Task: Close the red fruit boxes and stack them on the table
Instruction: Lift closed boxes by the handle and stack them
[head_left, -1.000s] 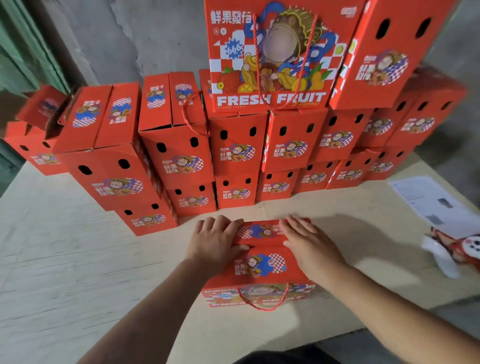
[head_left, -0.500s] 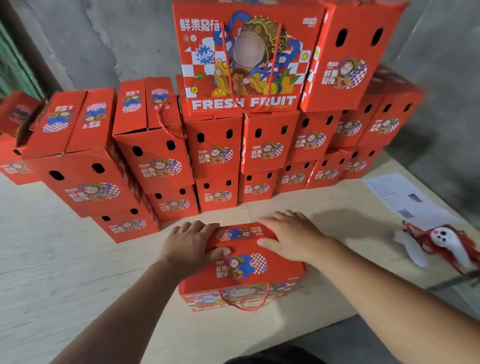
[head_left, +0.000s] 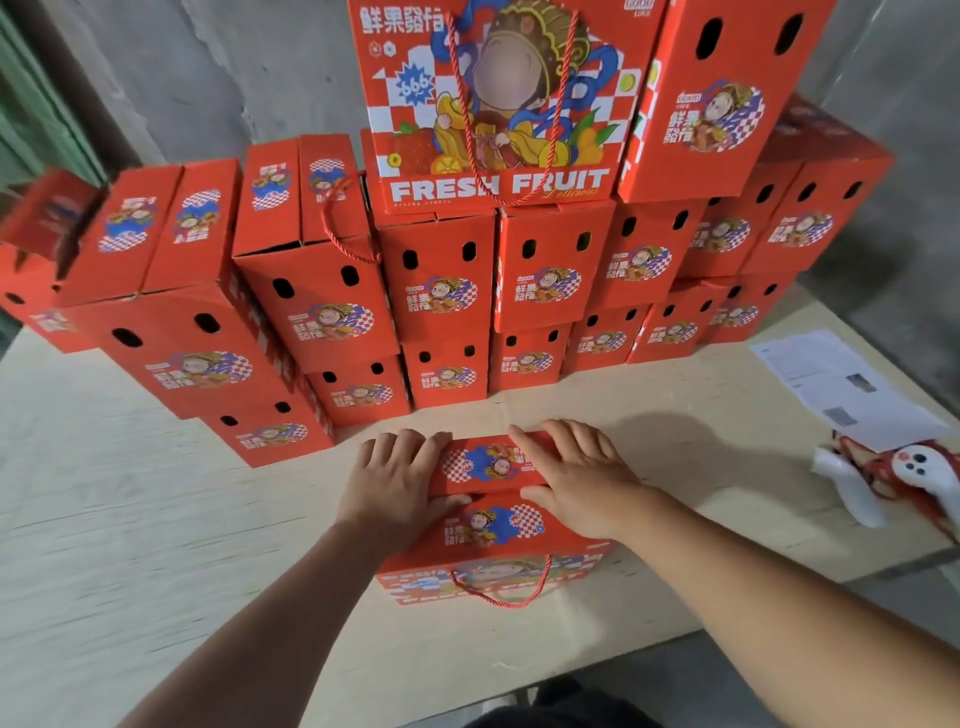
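Hands pressed flat, left hand (head_left: 397, 480) and right hand (head_left: 576, 480) hold down the top flaps of a red fruit box (head_left: 493, 525) on the desk (head_left: 156, 545) (apparently closing it), just before the stacked boxes (head_left: 441, 291).

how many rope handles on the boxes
3: on the top box, on a stacked box to its left, on the front box under the hands. Others may be hidden.

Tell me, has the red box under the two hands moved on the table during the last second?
No. The red box keeps the same small gap to the bottom row of stacked boxes and the same sideways alignment; only the camera shifted.
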